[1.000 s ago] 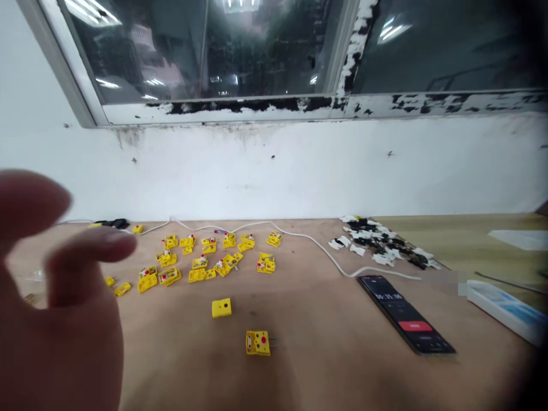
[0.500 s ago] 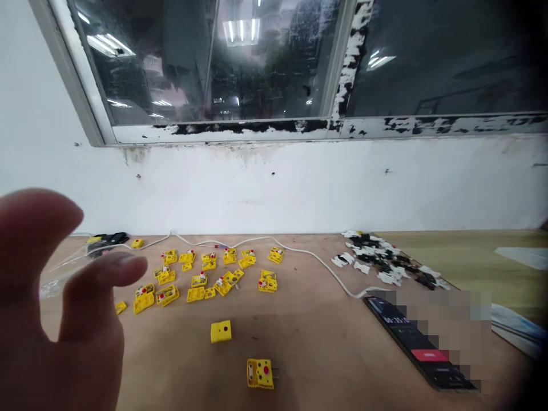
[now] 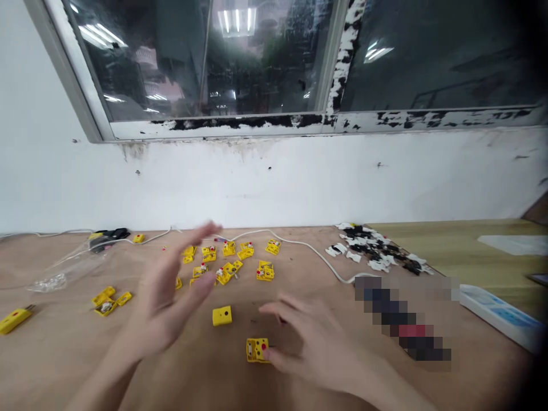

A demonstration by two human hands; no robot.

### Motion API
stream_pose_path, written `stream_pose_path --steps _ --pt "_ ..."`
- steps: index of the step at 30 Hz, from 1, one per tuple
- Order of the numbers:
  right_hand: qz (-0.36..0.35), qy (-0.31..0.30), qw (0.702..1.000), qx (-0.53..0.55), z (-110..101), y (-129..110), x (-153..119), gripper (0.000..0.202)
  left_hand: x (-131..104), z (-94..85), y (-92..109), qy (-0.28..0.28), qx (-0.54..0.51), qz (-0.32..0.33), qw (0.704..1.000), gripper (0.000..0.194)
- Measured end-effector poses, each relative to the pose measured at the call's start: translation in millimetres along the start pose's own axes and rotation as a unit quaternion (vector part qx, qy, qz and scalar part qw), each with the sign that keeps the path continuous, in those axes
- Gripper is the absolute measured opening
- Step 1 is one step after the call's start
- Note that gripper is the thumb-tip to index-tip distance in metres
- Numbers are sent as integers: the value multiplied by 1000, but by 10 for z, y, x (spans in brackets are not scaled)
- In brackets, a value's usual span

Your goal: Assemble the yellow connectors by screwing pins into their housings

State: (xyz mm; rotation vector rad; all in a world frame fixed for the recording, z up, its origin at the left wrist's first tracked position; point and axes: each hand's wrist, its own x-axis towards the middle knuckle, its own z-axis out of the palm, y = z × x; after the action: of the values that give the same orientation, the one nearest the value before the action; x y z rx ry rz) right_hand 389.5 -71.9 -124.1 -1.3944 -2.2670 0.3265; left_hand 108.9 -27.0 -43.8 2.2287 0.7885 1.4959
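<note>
My left hand, blurred, hovers over the left-centre of the table with thumb and fingers apart and nothing between them. My right hand is at the yellow casing with a red dot; its thumb overlaps the casing's right edge, and the fingers are spread. Whether the thumb touches the casing is unclear. A yellow cover with a dark hole lies between my hands. Behind them are several open yellow casings with red and white parts, some hidden by my left hand.
A white cable runs along the back. Black and white pieces are heaped at the back right, near a pixelated phone. A clear bag, a yellow plug and another open casing lie at left.
My left hand has moved right and away from the camera. My right hand has come into view beside the red-dotted casing. The view has shifted slightly, showing more of the table at left.
</note>
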Motion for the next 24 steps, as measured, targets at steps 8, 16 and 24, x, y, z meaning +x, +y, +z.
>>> stream_pose_path --steps 8,16,24 --pt "26 -109 993 -26 434 199 130 28 -414 940 -1261 -288 179 -29 940 26" --pt "16 -58 997 -55 483 427 335 30 -298 1150 -1428 -289 155 -57 943 9" --pt "40 -6 995 -88 574 635 442 34 -343 1145 -1560 -257 160 -81 950 19"
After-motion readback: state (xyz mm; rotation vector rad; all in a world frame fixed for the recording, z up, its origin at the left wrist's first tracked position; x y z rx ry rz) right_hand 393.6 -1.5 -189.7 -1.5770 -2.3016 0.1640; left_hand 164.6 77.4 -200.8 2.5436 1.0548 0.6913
